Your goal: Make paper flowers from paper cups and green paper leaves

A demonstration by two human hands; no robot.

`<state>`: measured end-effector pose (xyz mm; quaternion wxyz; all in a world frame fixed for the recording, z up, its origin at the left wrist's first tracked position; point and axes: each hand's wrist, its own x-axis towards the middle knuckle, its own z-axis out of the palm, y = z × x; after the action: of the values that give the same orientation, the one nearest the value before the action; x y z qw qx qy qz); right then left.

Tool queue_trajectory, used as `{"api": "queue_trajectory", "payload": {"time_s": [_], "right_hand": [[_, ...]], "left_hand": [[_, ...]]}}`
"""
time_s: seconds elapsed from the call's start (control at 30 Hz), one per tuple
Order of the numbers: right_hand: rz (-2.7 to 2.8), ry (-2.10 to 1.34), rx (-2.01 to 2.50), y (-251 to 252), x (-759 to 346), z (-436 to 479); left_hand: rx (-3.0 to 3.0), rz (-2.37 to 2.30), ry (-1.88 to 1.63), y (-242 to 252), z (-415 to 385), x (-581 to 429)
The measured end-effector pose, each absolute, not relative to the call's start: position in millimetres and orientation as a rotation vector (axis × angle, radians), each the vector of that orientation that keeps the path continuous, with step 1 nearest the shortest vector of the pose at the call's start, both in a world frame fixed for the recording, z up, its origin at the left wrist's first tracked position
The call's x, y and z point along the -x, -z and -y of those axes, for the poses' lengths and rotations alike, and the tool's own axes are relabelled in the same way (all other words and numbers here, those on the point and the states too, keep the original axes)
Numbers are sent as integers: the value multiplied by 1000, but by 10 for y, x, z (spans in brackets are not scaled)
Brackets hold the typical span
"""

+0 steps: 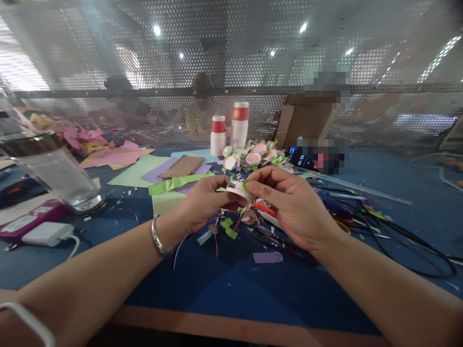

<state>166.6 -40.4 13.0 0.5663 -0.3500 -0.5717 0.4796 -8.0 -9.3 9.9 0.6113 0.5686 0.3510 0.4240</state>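
Between my hands is a small white round paper piece [237, 189], possibly a cut-off cup bottom. My left hand [202, 200] pinches it from the left, thumb and fingers closed on its edge. My right hand [289, 200] pinches a small green paper piece [247, 187] against its right side; the fingertips behind are partly hidden. Below the right hand lie dark-handled scissors [280, 241] and a purple paper strip [267, 258]. Scraps of green paper [228, 228] are scattered under the hands. A long green paper strip [177, 183] lies beyond my left wrist.
Behind the hands is a heap of decorated paper discs [253, 158], with stacked paper cups [240, 127] beyond. A glass jar [65, 173] and purple power strip [32, 224] stand left. Black cables [408, 236], a glue gun [334, 203] and a phone [302, 159] lie right.
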Motion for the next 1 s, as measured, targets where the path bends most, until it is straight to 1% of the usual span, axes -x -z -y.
{"api": "queue_trajectory", "payload": {"time_s": [0.5, 1.0], "right_hand": [[1408, -989, 856, -131, -1644, 427], [1362, -1047, 837, -110, -1641, 414]], "left_hand": [[-1256, -823, -972, -91, 117, 61], [-1249, -861, -975, -99, 124, 54]]}}
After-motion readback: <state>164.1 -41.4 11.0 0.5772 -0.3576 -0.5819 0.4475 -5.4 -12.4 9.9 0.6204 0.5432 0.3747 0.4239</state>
